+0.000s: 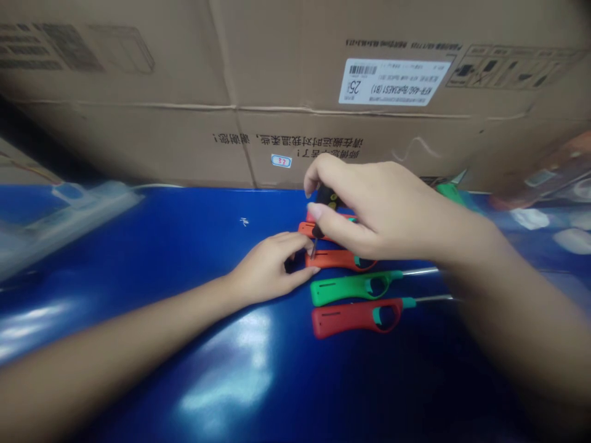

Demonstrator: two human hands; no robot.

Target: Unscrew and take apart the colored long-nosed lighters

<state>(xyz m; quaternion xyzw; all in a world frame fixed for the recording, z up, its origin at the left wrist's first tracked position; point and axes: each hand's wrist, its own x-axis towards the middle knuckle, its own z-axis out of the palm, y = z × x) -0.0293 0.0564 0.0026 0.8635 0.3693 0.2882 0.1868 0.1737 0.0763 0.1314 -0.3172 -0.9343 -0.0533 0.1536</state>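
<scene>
A red lighter [339, 320] lies nearest the camera on the blue bench [184, 227], with a green lighter [337, 290] just beyond it and an orange lighter [339, 259] farther still. The left hand [272, 264] is partly closed, thumb and finger at the orange lighter's left end; whether they pinch it firmly, one cannot tell. The right hand [388, 209] grips a dark screwdriver [327, 198], its tip down at that same end. More lighters lie beyond, partly hidden, before a carton [161, 80]. The orange lighter looks light and stiff, its smooth plastic likely to skid or roll under an off-centre push; the broad handle, pressed from both sides, should offer the surest hold.
</scene>
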